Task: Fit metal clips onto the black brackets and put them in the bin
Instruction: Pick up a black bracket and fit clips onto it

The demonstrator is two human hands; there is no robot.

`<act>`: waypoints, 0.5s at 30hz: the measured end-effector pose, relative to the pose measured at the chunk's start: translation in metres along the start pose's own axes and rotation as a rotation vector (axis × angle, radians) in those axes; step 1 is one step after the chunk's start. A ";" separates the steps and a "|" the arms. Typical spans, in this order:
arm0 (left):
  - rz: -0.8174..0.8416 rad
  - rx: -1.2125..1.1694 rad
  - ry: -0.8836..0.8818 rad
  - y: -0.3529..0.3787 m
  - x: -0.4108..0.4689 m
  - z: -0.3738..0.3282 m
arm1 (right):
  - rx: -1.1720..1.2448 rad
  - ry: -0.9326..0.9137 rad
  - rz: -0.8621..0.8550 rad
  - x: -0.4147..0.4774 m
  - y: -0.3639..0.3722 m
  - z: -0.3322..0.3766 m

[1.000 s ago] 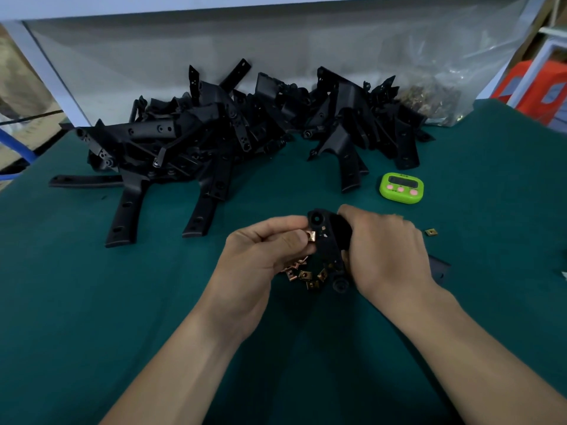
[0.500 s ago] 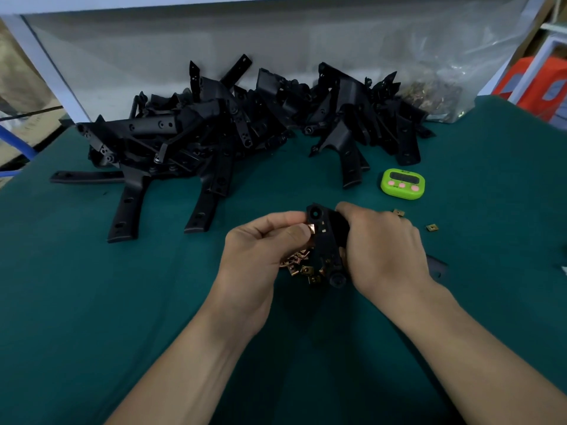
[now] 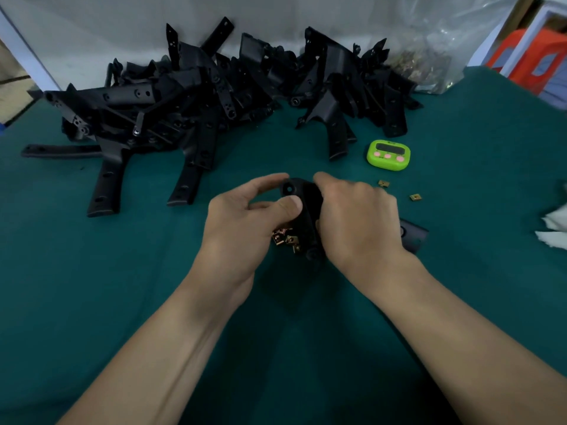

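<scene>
Both hands hold one black bracket [image 3: 306, 210] above the green table, near the middle. My right hand [image 3: 356, 222] grips it from the right, fingers wrapped over its top. My left hand [image 3: 245, 222] pinches its upper end, thumb pressed on the near face and index finger curved over the top. No clip shows under the thumb. A small heap of copper-coloured metal clips [image 3: 287, 240] lies on the cloth just below my left hand. The bracket's far end [image 3: 412, 237] sticks out past my right wrist.
A big pile of black brackets [image 3: 214, 99] fills the back of the table. A green timer [image 3: 388, 154] sits right of centre, with two loose clips [image 3: 414, 196] near it. A clear bag of clips [image 3: 423, 65] stands at the back right, white paper [image 3: 555, 231] at the right edge.
My left thumb has pressed down on the bracket's side and now covers the copper clip that showed at its tip before. Both hands moved slightly away from me with the bracket.
</scene>
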State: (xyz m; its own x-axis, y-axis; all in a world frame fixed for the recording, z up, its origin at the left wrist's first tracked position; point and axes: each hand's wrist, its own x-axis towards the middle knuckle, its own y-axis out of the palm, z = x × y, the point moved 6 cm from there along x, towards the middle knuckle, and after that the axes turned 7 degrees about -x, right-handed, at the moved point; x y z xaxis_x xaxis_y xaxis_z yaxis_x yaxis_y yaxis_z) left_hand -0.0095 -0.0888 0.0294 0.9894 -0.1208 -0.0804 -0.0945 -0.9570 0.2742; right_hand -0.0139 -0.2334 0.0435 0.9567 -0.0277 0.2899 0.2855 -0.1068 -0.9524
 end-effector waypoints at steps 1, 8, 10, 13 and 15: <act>-0.012 -0.002 0.005 0.001 0.000 0.001 | 0.008 0.008 0.008 -0.001 0.001 0.000; -0.126 0.024 0.129 -0.018 0.014 -0.009 | 0.434 -0.108 -0.009 0.000 -0.004 0.001; -0.131 0.059 0.139 -0.026 0.019 -0.009 | 0.527 -0.067 0.054 -0.003 0.004 0.000; -0.024 -0.023 0.081 -0.021 0.021 0.000 | 0.482 0.065 0.024 -0.006 0.014 -0.004; 0.012 -0.006 0.082 -0.018 0.023 0.003 | 0.389 0.151 0.007 -0.006 0.017 -0.008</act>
State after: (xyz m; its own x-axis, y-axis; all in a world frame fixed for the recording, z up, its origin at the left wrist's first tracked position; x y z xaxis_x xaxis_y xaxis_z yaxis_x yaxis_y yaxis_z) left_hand 0.0150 -0.0751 0.0198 0.9940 -0.1098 0.0019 -0.1059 -0.9542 0.2799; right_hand -0.0150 -0.2435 0.0265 0.9476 -0.1759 0.2667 0.3075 0.2766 -0.9105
